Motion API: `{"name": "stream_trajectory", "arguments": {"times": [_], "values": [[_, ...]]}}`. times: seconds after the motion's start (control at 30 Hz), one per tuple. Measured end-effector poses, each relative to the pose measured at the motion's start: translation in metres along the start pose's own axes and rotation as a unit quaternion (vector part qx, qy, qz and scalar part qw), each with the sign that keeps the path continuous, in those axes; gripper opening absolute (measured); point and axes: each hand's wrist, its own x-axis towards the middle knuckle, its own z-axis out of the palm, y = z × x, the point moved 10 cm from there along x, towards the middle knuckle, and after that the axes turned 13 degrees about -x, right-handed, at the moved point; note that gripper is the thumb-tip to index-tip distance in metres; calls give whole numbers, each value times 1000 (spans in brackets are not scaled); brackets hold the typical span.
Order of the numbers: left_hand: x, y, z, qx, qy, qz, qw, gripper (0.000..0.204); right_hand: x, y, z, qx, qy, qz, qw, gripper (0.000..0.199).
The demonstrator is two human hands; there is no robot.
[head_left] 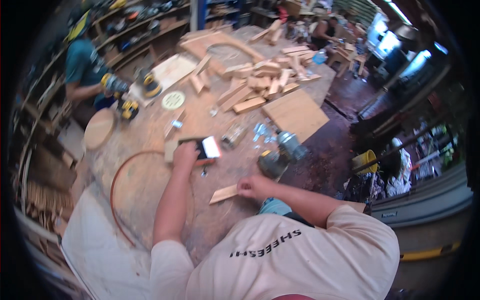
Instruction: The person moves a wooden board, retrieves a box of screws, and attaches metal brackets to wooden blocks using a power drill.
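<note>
My left hand is at a small open-looking box with a bright white face, a dark inside and an orange-red edge. Its fingertips are hidden against the dark part, so their grip does not show. A light wooden board lies partly under that box. Closer to me, my right hand pinches the right end of a short wooden piece with a slanted end, low over the tabletop. Just beyond the right hand is a yellow-and-black power tool. A small metal part lies between my hands.
Wood offcuts are heaped on the workbench, beside a flat panel. Small clear plastic pieces and a clear container lie mid-bench. A thin reddish-brown curved strip arcs at left. Across the bench, a co-worker holds a drill.
</note>
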Motion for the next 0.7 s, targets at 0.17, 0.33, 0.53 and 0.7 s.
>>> {"name": "stream_trajectory", "arguments": {"times": [0.17, 0.33, 0.53, 0.7], "values": [[14, 9, 0, 14, -59, -32, 998, 17, -59, 27, -11, 58, 11, 55, 997, 21], [20, 11, 4, 31, -15, 22, 999, 14, -98, 80, -32, 111, 115, 56, 986, 20], [19, 16, 9, 95, -64, 74, 991, 17, -130, 148, -87, 161, 380, 203, 888, 43], [10, 4, 2, 96, -50, 54, 993, 16, -97, 107, -107, 211, 357, 130, 901, 52]]}}
